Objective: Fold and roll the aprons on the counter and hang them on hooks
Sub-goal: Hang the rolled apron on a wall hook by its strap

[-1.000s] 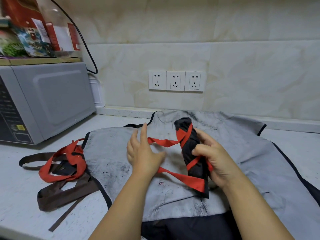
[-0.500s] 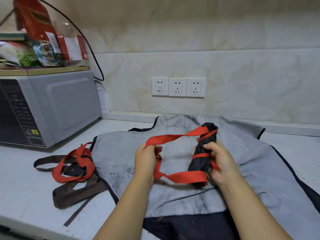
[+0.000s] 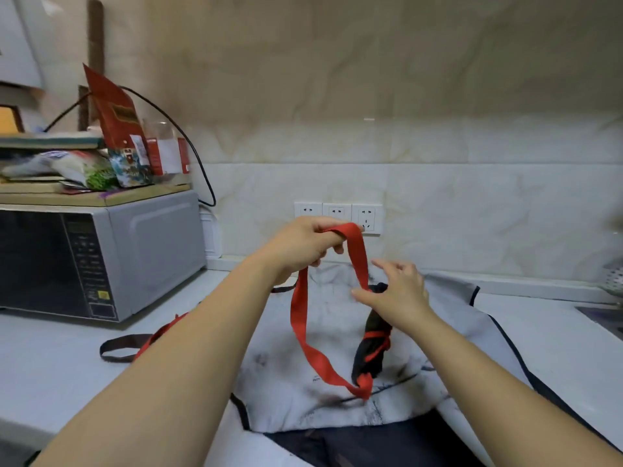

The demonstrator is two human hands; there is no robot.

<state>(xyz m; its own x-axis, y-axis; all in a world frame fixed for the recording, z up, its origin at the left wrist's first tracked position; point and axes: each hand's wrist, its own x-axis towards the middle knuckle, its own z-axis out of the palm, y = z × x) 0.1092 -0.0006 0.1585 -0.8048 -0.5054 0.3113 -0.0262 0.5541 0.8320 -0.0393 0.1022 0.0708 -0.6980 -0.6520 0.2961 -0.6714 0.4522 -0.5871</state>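
Left hand grips the strap; right hand slack (fingers straight) against the roll below it. My pull could unwind it.

Grey box-shaped microwave oven at the left edge of the white counter, against the cream marble-tiled wall. Bears a flat wooden board with a green-and-white food packet and an upright red paper carton. Black cable looping down behind. Three white wall sockets mid-wall. Perforated metal colander at the right edge.
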